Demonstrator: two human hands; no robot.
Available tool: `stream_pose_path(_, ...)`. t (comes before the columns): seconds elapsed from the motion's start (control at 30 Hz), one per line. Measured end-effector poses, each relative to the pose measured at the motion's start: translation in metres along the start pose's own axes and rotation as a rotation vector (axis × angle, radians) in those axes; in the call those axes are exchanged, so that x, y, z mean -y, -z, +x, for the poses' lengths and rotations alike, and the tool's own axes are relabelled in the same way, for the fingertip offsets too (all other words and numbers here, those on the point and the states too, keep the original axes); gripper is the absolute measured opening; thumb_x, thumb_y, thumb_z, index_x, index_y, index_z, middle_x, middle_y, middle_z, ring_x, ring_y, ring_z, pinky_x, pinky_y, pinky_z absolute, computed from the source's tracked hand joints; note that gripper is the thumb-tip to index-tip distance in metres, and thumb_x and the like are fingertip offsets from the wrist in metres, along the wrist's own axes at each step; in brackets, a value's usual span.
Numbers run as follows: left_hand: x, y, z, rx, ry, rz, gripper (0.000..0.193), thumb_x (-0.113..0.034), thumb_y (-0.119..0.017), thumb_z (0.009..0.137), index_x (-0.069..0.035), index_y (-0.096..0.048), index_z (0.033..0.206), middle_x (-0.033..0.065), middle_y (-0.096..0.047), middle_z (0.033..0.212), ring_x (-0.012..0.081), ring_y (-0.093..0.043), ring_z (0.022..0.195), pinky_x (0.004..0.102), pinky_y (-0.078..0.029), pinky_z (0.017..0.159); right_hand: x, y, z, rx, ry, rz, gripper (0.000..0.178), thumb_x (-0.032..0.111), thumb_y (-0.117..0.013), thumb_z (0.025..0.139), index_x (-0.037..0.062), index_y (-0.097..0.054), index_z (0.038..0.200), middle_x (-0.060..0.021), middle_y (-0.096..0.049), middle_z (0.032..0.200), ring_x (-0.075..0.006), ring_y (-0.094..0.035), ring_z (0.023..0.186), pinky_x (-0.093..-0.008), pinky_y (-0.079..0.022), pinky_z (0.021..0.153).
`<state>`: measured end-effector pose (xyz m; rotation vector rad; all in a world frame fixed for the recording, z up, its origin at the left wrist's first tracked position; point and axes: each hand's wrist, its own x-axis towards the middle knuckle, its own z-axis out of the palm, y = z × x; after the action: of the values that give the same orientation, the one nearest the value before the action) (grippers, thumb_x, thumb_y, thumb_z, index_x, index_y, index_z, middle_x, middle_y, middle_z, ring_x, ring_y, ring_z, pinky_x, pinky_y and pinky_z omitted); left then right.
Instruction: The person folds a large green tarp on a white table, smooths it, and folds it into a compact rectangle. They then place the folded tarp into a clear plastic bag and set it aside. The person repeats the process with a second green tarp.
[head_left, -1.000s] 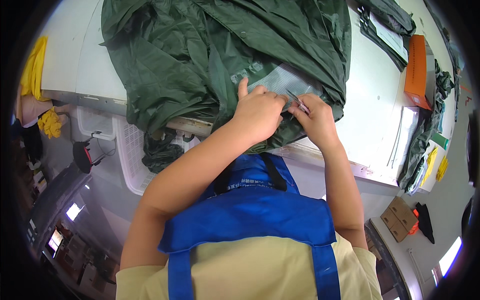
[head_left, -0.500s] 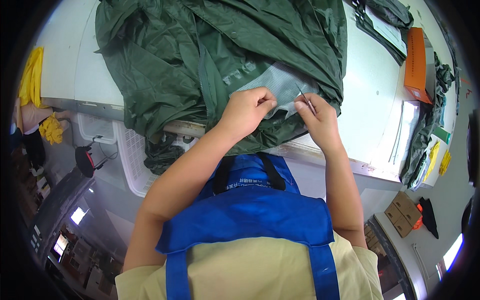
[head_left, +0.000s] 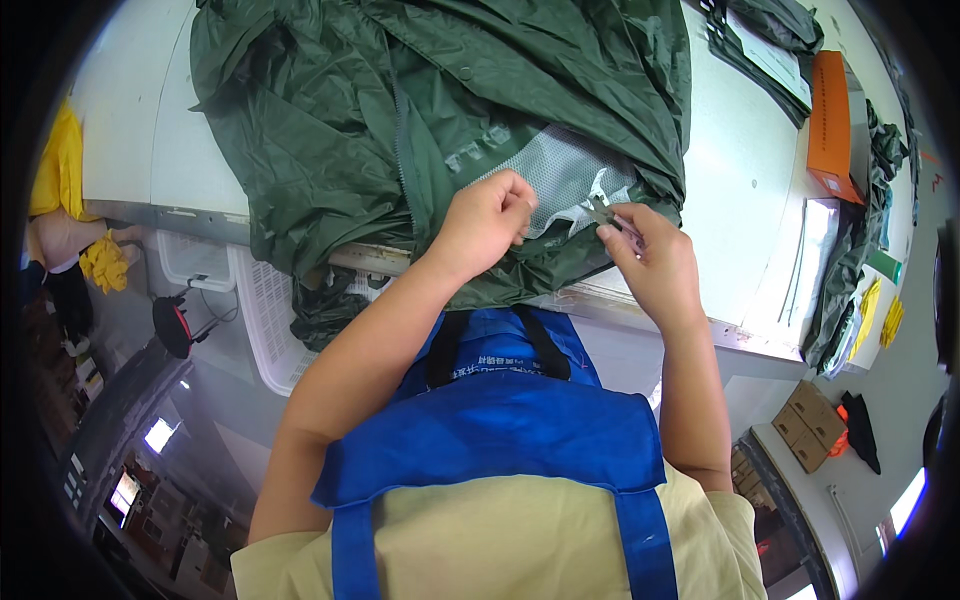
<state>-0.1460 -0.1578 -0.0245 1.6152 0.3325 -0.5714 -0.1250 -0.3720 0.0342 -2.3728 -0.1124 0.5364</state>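
Observation:
A dark green raincoat (head_left: 300, 130) with a zip lies spread over the white table. Grey-white mesh lining (head_left: 560, 165) shows through its opening, with a crumpled lower edge. My left hand (head_left: 487, 222) is closed at the left side of the mesh, fingertips pinched together; whatever they hold is hidden. In my right hand (head_left: 655, 255) is a small pair of thread snips (head_left: 603, 212), gripped between thumb and fingers. Its metal blades point up and left over the mesh's lower right edge.
The white table (head_left: 740, 220) has its front edge just beyond my blue apron (head_left: 490, 430). An orange box (head_left: 832, 130) stands at the right, near folded green garments (head_left: 835, 270). White plastic baskets (head_left: 270, 310) sit below the table's left part. Another person's arm (head_left: 80, 235) shows at far left by yellow cloth.
My right hand has shifted right and slightly down, and the snips' blades now show over the mesh edge. My left hand has drawn a little left.

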Motion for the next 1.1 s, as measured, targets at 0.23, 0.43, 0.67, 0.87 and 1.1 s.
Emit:
stream_pose_path(0.23,0.008,-0.007,-0.011,-0.068,-0.380,0.869,0.008,-0.005,-0.066,0.076,0.000,-0.064,0.083,0.0192,-0.061,0.086,0.0373,-0.062,0.080,0.0433,-0.051,0.074,0.004,-0.010,-0.009,-0.041,0.205,-0.204,0.028,0.026,-0.072,0.080,0.0051,-0.066,0.098,-0.0120,-0.068,0.088,-0.0287,-0.067,0.075,-0.0366,-0.054,0.065)
stream_pose_path(0.43,0.011,-0.006,-0.010,-0.119,-0.392,0.886,0.004,-0.004,-0.062,0.078,0.000,-0.060,0.079,0.0179,-0.059,0.084,0.0380,-0.060,0.080,0.0442,-0.050,0.073,0.009,-0.017,-0.016,0.002,0.261,-0.271,0.026,0.025,-0.073,0.078,0.0057,-0.066,0.094,-0.0104,-0.064,0.078,-0.0285,-0.065,0.069,-0.0371,-0.052,0.060)
stream_pose_path(0.67,0.002,-0.002,-0.017,-0.128,-0.333,0.472,0.005,-0.002,-0.059,0.084,-0.001,-0.055,0.083,0.0148,-0.058,0.091,0.0270,-0.064,0.080,0.0347,-0.050,0.066,0.018,-0.014,0.028,-0.118,0.242,-0.027,0.026,0.025,-0.070,0.083,0.0018,-0.060,0.090,-0.0180,-0.063,0.080,-0.0356,-0.064,0.073,-0.0409,-0.050,0.064)
stream_pose_path(0.87,-0.001,-0.003,-0.024,-0.021,0.032,-0.153,0.005,-0.005,-0.050,0.096,-0.001,-0.050,0.093,0.0138,-0.062,0.107,0.0175,-0.064,0.095,0.0267,-0.052,0.067,0.010,-0.032,0.042,0.141,0.076,0.073,0.033,0.028,-0.064,0.090,0.0003,-0.052,0.105,-0.0233,-0.066,0.087,-0.0444,-0.064,0.080,-0.0464,-0.049,0.069)
stream_pose_path(1.1,0.015,-0.013,-0.030,-0.147,-0.287,-0.057,0.005,-0.004,-0.052,0.095,0.000,-0.050,0.096,0.0153,-0.065,0.105,0.0175,-0.065,0.085,0.0295,-0.052,0.075,0.011,-0.022,0.012,0.130,0.009,0.087,0.036,0.029,-0.066,0.089,0.0014,-0.052,0.107,-0.0218,-0.066,0.087,-0.0417,-0.065,0.079,-0.0440,-0.051,0.069)
